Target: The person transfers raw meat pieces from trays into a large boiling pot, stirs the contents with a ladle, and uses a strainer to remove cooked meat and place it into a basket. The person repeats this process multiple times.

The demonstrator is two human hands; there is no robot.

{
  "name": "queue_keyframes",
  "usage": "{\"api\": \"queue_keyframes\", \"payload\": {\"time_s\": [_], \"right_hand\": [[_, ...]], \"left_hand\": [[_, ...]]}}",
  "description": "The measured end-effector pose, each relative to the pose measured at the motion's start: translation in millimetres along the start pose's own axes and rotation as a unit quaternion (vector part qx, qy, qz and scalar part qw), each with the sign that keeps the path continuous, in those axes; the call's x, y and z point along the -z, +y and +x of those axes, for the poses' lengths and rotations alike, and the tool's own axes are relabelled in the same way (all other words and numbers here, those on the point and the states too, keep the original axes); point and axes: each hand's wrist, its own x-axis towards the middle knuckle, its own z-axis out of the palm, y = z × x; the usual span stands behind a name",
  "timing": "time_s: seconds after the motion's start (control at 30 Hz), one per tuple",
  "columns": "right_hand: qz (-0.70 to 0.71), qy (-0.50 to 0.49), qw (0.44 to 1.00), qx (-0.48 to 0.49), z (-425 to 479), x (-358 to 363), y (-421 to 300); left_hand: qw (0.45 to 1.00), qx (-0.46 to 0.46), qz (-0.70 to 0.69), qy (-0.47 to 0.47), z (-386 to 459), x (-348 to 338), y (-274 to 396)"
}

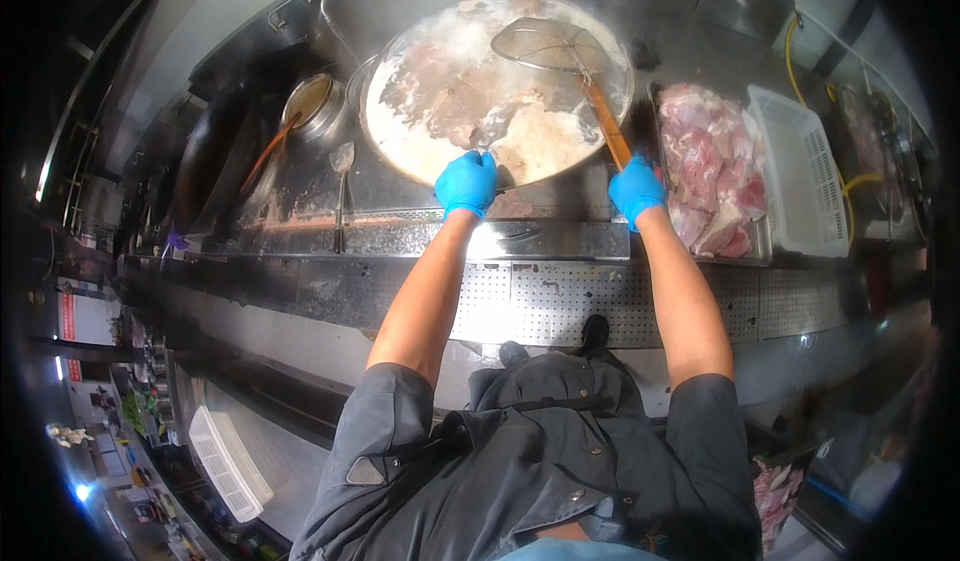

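A large round wok (367, 115) of steaming, foam-covered liquid (450, 103) stands before me, with pieces of meat showing at the surface. My right hand (637, 192), in a blue glove, grips the wooden handle (604, 122) of a wire-mesh skimmer. The skimmer's mesh bowl (551, 43) is over the far right part of the wok. At the near rim is my left hand (466, 184), also gloved in blue, with its fingers curled. Whether it grips the rim or a utensil cannot be made out. Steam blurs the far side.
Right of the wok, a metal tray (761, 238) holds raw meat (712, 163) beside a white plastic basket (802, 178). On the left are a metal pot (330, 115) with a ladle, and a spatula (341, 186). Perforated metal (562, 298) runs along the front. Another white basket (229, 463) is behind me.
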Motion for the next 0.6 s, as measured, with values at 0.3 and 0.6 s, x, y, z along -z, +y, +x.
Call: {"api": "queue_keyframes", "payload": {"time_s": [0.3,0.6], "right_hand": [[0.001,-0.001,1.000,-0.001,-2.9,3.1,-2.2],[0.011,0.000,1.000,0.000,-3.9,4.6,-2.6]], "left_hand": [[1.000,0.001,-0.005,-0.006,-0.5,1.9,0.8],[1.000,-0.004,-0.004,0.003,-1.1,1.5,0.6]]}}
